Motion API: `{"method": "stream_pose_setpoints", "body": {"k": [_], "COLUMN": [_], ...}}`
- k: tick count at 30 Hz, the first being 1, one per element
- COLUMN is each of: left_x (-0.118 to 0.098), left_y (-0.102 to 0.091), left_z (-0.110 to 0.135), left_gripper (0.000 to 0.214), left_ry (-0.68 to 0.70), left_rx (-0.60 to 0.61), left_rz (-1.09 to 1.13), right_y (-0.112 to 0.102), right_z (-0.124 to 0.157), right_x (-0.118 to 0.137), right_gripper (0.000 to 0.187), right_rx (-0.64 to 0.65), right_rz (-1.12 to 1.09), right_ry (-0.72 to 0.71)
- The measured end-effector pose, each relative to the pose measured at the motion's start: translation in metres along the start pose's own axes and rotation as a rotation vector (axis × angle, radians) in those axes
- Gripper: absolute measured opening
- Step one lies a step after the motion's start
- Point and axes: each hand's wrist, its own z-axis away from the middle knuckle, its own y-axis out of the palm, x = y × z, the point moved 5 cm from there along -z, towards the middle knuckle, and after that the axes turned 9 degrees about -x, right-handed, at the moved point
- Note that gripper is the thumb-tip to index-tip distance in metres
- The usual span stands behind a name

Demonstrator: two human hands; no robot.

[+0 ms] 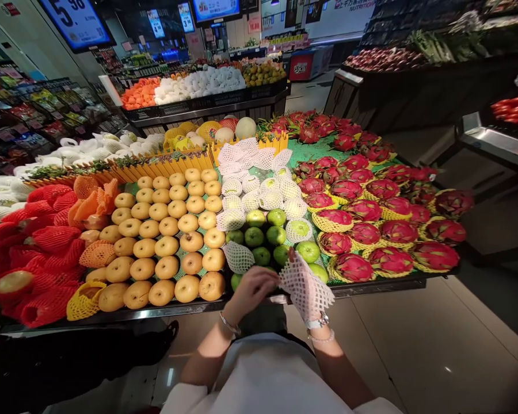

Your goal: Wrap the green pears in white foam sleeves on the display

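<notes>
White foam netting is bunching around the right hand (293,257), the foam net sleeve (307,290) draping over its fingers and back so that only the fingertips are showing; how far they are closing inside the mesh I cannot tell. The left hand (251,290) is curling with its fingers drawn together just beside that sleeve, at 9 o'clock from it, and nothing is showing in it, though whether it is pinching the netting is hidden. Both hands are hovering above the front rim of the display surface (373,290), close to a heap of round green fruit (254,237) at 12 o'clock, with another foam net (238,257) sitting at 11 o'clock, golden-brown pears (167,247) at 9 o'clock and dragon fruit (353,267) at 3 o'clock. The sleeve is likely handling as very light, soft and stretchy, and it is probably best taken by its open rim with the fingertips, since hard tugging could tear the thin foam strands.
</notes>
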Motion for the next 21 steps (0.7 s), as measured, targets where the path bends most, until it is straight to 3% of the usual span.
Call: {"method": "stream_pose_setpoints", "body": {"k": [2,4,7,9,12,15,21], "left_x": [0.023,0.048,0.085,0.104,0.12,0.125,0.092], "left_y": [-0.02,-0.03,-0.024,-0.017,-0.011,-0.011,-0.044], "left_z": [-0.041,-0.088,-0.147,-0.169,-0.176,-0.175,-0.168], "left_gripper": [0.023,0.029,0.027,0.032,0.037,0.041,0.047], "left_ry": [-0.144,-0.221,-0.262,-0.264,-0.221,-0.221,-0.216], "left_rx": [-0.186,-0.322,-0.363,-0.429,-0.507,-0.451,-0.404], "left_rz": [-0.166,-0.264,-0.268,-0.191,-0.054,-0.108,-0.324], "right_y": [-0.004,-0.006,-0.007,-0.008,-0.012,-0.02,-0.028], "right_z": [-0.002,0.001,0.006,0.009,0.009,0.01,0.008], "right_x": [0.006,0.009,0.007,0.003,-0.009,-0.021,-0.03], "right_gripper": [0.056,0.06,0.067,0.068,0.067,0.068,0.065], "right_rx": [0.035,0.064,0.068,0.065,0.052,0.004,0.0], "right_rz": [0.044,0.077,0.078,0.081,0.131,0.197,0.174], "right_ry": [-0.017,-0.049,-0.111,-0.14,-0.125,-0.112,-0.154]}}
